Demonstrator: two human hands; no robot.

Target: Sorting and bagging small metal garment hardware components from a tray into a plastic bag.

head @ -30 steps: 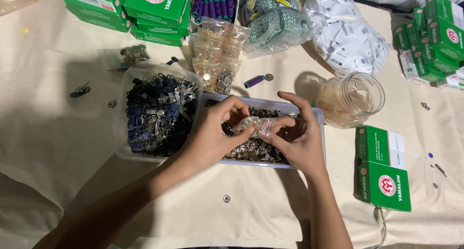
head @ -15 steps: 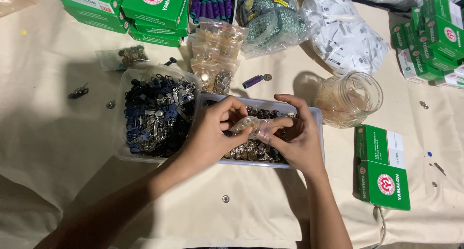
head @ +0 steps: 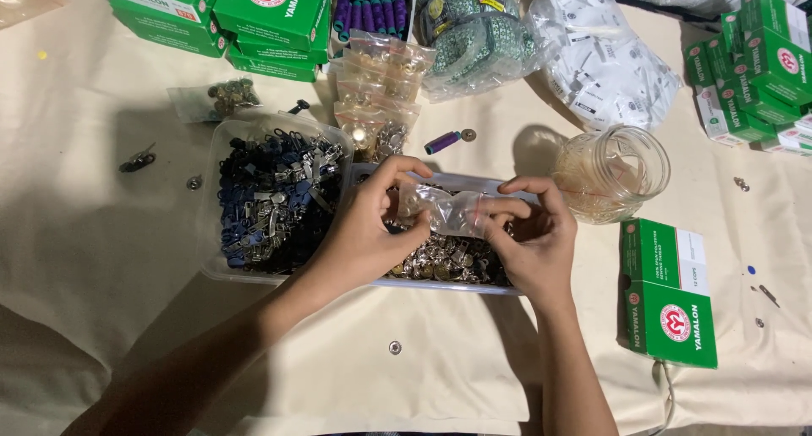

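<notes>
Both hands hold a small clear plastic bag [head: 442, 209] over a shallow clear tray [head: 448, 284] full of small silver metal fittings. My left hand [head: 370, 224] pinches the bag's left end with thumb and fingers. My right hand [head: 530, 233] pinches its right end. The bag is stretched flat between them, just above the fittings. Left of the tray stands a clear tub [head: 272, 195] filled with dark blue and silver zipper sliders.
Behind the tray lie several small filled bags [head: 381, 89], a purple spool [head: 441, 142], green boxes [head: 254, 13], a bag of white pieces [head: 600, 60] and a clear jar [head: 613, 172]. More green boxes [head: 668, 292] sit at the right. Loose snaps dot the cream cloth [head: 85, 258].
The hands have drawn apart a little, pulling the small clear bag out flatter between them. Nothing else has moved.
</notes>
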